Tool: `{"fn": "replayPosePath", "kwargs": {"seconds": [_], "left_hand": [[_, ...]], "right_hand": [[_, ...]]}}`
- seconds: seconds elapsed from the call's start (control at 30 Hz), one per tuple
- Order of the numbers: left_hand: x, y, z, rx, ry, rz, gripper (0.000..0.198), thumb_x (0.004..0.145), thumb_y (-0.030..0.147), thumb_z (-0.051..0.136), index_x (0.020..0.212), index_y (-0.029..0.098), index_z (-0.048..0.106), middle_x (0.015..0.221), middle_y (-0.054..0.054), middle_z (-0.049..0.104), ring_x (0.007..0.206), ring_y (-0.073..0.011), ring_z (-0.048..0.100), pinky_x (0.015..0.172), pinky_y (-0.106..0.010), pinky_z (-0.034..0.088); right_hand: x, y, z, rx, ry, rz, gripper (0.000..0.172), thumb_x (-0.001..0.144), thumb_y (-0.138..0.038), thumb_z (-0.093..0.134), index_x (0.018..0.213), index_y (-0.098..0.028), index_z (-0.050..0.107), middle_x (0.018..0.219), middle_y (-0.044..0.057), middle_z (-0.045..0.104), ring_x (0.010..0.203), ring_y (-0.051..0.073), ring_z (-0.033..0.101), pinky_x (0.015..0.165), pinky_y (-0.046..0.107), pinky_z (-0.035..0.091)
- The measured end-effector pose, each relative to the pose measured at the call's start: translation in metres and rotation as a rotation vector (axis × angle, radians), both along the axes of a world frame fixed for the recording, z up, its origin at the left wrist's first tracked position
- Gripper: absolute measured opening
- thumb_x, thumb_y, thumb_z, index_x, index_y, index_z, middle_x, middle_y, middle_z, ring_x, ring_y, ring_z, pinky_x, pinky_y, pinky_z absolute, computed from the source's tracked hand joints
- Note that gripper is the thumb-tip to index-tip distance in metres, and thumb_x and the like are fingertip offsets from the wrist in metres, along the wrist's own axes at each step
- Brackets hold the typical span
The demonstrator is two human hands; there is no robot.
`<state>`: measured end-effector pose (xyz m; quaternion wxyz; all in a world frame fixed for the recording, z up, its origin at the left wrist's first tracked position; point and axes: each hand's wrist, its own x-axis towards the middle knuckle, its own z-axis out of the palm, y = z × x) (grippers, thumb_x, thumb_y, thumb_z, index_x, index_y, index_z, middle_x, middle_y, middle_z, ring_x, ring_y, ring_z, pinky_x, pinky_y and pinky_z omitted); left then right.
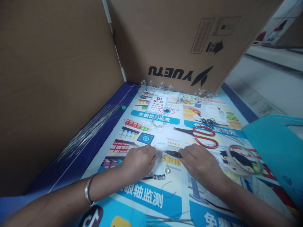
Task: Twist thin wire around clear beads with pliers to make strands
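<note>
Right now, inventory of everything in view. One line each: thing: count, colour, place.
Cardboard panels: 2, brown, left and back
Printed sheet: 1, multicolour, under the work
Straight wires: many, silvery, left
Green bit: 1, green, by their far end
Beadwork: several pieces, clear, along the back; more mid-sheet
Scissors: 1, red handles, beyond right hand
Wire tangle: 1, black, behind scissors
Ring-shaped roll: 1, clear, right
Blue-green item: 1, far right, kind unclear
Loose wires: several, dark, near edge
Beaded string: 1, clear, between hands
Pliers: 1, dark, in right hand
Bracelet: 1, silver, left wrist
Left hand: 1, fingers closed, apparently on beaded string
Right hand: 1, gripping pliers
</note>
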<state>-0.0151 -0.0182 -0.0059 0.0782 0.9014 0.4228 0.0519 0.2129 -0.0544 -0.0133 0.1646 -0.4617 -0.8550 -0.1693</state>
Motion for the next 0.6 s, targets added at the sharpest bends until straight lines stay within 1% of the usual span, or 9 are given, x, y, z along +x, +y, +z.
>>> {"fn": "replayPosePath", "kwargs": {"seconds": [0.13,0.23,0.3,0.4,0.47,0.6], "left_hand": [[-0.0006,-0.0017,-0.0035,0.039,-0.016,-0.012,0.015,0.083,0.020,0.040,0.084,0.016,0.055,0.080,-0.006,0.062,0.071,-0.0210,0.060,0.058,-0.030,0.045],[-0.0015,-0.0009,-0.0016,0.017,-0.054,0.017,0.012,0.081,0.019,0.042,0.083,0.016,0.054,0.077,-0.005,0.062,0.068,-0.0205,0.060,0.056,-0.029,0.044],[-0.0019,0.0003,0.0011,-0.032,-0.096,0.050,0.011,0.080,0.017,0.043,0.082,0.016,0.053,0.071,-0.004,0.061,0.061,-0.0183,0.058,0.052,-0.027,0.041],[-0.0028,0.0025,0.0042,-0.130,-0.192,0.082,0.009,0.080,0.017,0.042,0.083,0.016,0.051,0.062,0.000,0.058,0.053,-0.0142,0.055,0.048,-0.023,0.036],[-0.0038,0.0034,0.0045,-0.180,-0.263,0.089,0.009,0.081,0.017,0.042,0.084,0.018,0.050,0.060,0.001,0.056,0.052,-0.0127,0.053,0.048,-0.021,0.034],[-0.0053,0.0043,0.0025,-0.280,-0.396,0.107,0.009,0.081,0.019,0.043,0.088,0.019,0.048,0.063,0.003,0.056,0.054,-0.0119,0.052,0.048,-0.020,0.033]], "right_hand": [[0.0002,-0.0003,0.0005,-0.003,-0.005,0.016,0.016,0.084,-0.016,0.046,0.079,-0.015,0.060,0.070,0.006,0.057,0.070,0.020,0.050,0.067,0.032,0.036],[0.0012,-0.0003,-0.0001,0.009,0.030,0.033,0.019,0.085,-0.016,0.043,0.078,-0.015,0.061,0.070,0.007,0.058,0.072,0.019,0.051,0.067,0.032,0.037],[0.0020,-0.0004,0.0005,0.007,0.067,0.045,0.021,0.086,-0.017,0.042,0.078,-0.015,0.061,0.071,0.007,0.059,0.073,0.019,0.052,0.068,0.032,0.038],[0.0028,-0.0005,0.0031,-0.036,0.122,0.054,0.020,0.087,-0.020,0.042,0.079,-0.015,0.060,0.073,0.007,0.059,0.073,0.019,0.053,0.068,0.031,0.039],[0.0033,-0.0005,0.0043,-0.075,0.165,0.051,0.019,0.087,-0.022,0.043,0.080,-0.015,0.060,0.074,0.007,0.060,0.072,0.018,0.054,0.067,0.030,0.041],[0.0051,0.0002,0.0019,-0.121,0.259,0.025,0.017,0.087,-0.025,0.044,0.084,-0.017,0.058,0.076,0.006,0.061,0.072,0.018,0.055,0.067,0.030,0.043]]}}
